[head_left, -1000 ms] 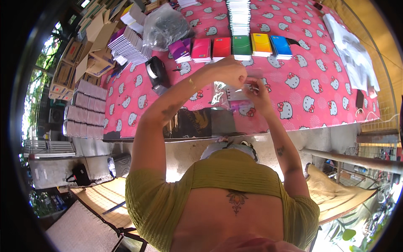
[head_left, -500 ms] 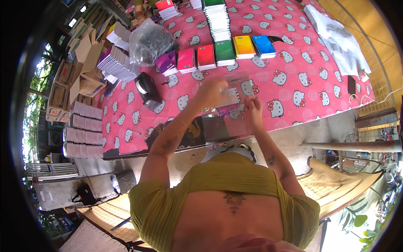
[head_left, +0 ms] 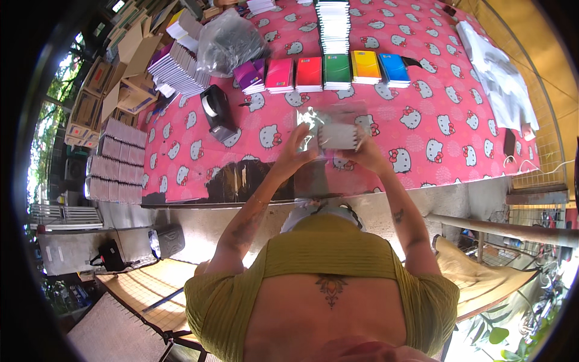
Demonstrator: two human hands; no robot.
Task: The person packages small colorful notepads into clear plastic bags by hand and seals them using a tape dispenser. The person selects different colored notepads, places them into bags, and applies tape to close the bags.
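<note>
A small stack of spiral notebooks [head_left: 339,137], its pale page edges and binding showing, is upright between my hands above the near table edge. Clear plastic, seemingly a bag [head_left: 306,118], shines around and beyond it. My left hand [head_left: 295,151] is curled at the plastic's left side, thumb toward the stack. My right hand [head_left: 369,153] wraps the stack's right end, thumb on the near side. Flat clear plastic [head_left: 310,184] lies at the table edge below them.
Beyond my hands runs a row of notebooks: purple [head_left: 249,75], pink [head_left: 280,75], red [head_left: 309,73], green [head_left: 337,70], yellow [head_left: 365,66] and blue [head_left: 394,69]. A black tape dispenser [head_left: 217,114] stands left, near cartons [head_left: 137,87]. White plastic [head_left: 497,78] lies right.
My left hand has come down and left from over the plastic, fingers now apart from the thumb. The notebook stack now shows its page edges. The view has shifted slightly.
</note>
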